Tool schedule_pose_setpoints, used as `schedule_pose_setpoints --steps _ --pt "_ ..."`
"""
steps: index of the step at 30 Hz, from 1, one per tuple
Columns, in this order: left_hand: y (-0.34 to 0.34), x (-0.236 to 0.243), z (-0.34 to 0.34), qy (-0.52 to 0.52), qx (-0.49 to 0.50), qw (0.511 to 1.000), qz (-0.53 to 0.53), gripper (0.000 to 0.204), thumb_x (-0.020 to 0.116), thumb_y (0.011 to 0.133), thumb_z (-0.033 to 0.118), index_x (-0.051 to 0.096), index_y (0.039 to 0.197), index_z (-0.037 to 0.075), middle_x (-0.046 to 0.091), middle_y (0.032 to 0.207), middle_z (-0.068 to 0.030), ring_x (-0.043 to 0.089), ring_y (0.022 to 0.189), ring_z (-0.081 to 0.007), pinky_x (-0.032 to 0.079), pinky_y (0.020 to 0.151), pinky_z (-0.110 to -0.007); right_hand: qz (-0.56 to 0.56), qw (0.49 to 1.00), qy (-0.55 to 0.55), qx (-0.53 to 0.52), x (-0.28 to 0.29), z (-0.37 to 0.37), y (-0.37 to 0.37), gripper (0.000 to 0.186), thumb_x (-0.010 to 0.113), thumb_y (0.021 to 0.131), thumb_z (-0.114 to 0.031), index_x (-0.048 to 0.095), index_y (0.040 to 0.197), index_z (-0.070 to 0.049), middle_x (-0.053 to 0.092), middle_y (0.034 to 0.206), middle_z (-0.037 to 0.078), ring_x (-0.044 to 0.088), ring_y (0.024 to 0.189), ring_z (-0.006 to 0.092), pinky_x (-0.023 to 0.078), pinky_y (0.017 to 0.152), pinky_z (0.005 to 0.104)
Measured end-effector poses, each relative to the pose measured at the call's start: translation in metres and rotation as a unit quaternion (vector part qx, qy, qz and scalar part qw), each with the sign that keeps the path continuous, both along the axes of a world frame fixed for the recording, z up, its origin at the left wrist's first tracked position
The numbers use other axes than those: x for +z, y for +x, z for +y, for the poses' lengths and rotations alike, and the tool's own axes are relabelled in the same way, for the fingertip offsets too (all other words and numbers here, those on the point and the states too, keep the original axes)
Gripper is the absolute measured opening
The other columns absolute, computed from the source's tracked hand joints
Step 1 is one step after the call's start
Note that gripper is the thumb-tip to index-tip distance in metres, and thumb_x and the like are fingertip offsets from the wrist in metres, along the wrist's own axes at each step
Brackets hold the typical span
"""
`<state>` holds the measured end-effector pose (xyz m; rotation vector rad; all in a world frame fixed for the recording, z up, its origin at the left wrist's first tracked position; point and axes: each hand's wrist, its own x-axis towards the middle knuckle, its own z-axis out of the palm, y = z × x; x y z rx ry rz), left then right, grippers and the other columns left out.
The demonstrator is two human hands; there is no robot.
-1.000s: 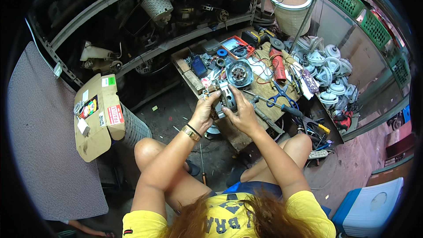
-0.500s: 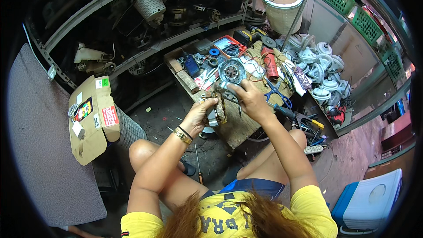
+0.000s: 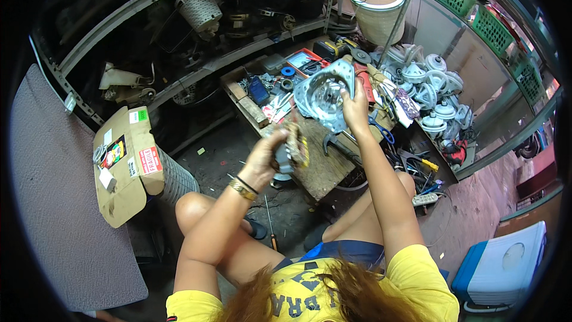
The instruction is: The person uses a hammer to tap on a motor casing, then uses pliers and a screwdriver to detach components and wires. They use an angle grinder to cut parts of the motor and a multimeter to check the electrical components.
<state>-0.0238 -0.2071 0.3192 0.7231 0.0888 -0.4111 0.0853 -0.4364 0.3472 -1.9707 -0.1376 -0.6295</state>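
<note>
Brown wooden surface [image 3: 325,173]: right hand [image 3: 356,112] grips silvery dished housing [image 3: 322,96], ahead-right of grey-brown motor core [image 3: 290,150] left hand [image 3: 261,158] clasps.

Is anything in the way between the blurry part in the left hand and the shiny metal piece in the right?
Nothing visible: only open air separates the blurred part in the left hand from the metal piece in the right hand. The wooden bench lies underneath.

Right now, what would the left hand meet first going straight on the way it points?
Likely the metal housing held in the right hand, ahead and to the right; depth is unclear.
</note>
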Motion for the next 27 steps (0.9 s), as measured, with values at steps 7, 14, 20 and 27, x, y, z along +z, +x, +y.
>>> schedule_pose_setpoints --steps 7,14,20,27 --pt "0.026 0.017 0.058 -0.013 0.19 0.979 -0.077 0.025 0.061 0.089 0.025 0.06 0.109 0.01 0.067 0.098 -0.0043 0.067 0.086 -0.0185 0.057 0.08 -0.037 0.15 0.988 -0.002 0.02 -0.087 0.031 -0.051 0.044 0.06 0.089 -0.017 0.045 0.126 0.003 0.058 0.119 0.026 0.056 0.114 0.0382 0.042 0.097 0.0414" --pt "0.022 0.018 0.06 -0.037 0.177 0.984 -0.005 0.021 0.061 0.087 0.03 0.064 0.099 0.013 0.068 0.095 -0.0056 0.066 0.09 -0.0236 0.054 0.083 -0.047 0.217 0.975 0.034 0.036 -0.137 0.059 -0.047 0.059 0.064 0.087 -0.016 0.038 0.133 0.01 0.045 0.135 0.03 0.044 0.128 0.0389 0.033 0.107 0.0391" --pt "0.02 0.011 0.057 -0.029 0.142 0.989 0.025 0.023 0.061 0.087 0.034 0.065 0.101 0.016 0.067 0.097 -0.0039 0.064 0.09 -0.0227 0.05 0.082 -0.047 0.125 0.986 -0.093 0.054 -0.129 0.038 -0.073 0.067 0.068 0.081 -0.015 0.036 0.137 0.002 0.04 0.136 0.03 0.036 0.131 0.0447 0.031 0.109 0.0441" --pt "0.019 -0.015 0.053 -0.017 0.088 0.996 0.017 0.024 0.058 0.09 0.022 0.061 0.108 0.006 0.067 0.096 -0.0088 0.065 0.089 -0.0242 0.054 0.085 -0.044 0.054 0.996 -0.072 -0.003 -0.105 -0.041 -0.089 0.032 0.065 0.081 -0.009 0.061 0.112 -0.004 0.046 0.125 0.018 0.052 0.11 0.0315 0.044 0.093 0.0375"
